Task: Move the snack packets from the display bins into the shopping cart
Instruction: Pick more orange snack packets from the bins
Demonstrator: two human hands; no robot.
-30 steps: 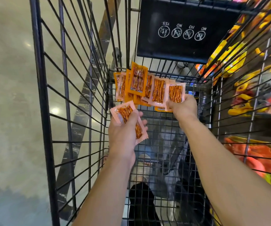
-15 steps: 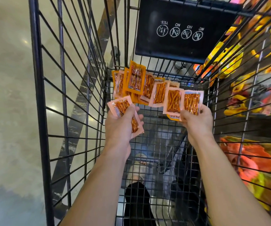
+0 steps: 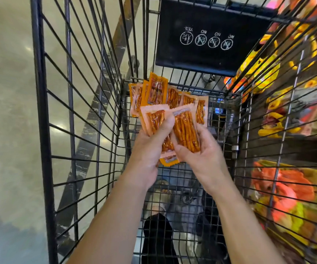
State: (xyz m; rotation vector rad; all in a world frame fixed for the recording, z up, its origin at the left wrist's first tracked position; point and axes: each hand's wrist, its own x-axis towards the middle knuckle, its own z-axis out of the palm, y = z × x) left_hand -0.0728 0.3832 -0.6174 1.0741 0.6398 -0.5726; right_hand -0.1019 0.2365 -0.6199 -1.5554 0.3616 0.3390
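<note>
So both hands are inside the wire shopping cart [image 3: 39,111], pretty much dead centre and pressed right up against each other. The left hand [image 3: 150,143] grips the first packet [image 3: 154,121], a peach-edged one of orange snack sticks, with the thumb lying across its front. The right hand [image 3: 203,155] holds the second packet [image 3: 186,128] just beside it at 3 o'clock, fingers curled behind and thumb at the bottom corner, and the two packets overlap a bit. A darker orange packet end [image 3: 169,161] pokes out at 6 o'clock below where the hands meet, and I honestly can't tell which hand has it. At 12 o'clock from the hands, the pile of packets [image 3: 161,92] sits at the far end of the cart floor, leaning against the end wires, one brighter orange one on top. Above that, still around 12 to 1 o'clock, hangs the black flap [image 3: 211,58] with the little white YES/NO icons. Over at 3 o'clock, outside the cart's side wires, are the display bins [image 3: 291,187] full of blurry yellow, orange and red bags. At 9 o'clock it's just shiny floor [image 3: 5,111], and at 6 o'clock dark shoes [image 3: 159,235] show through the mesh.
</note>
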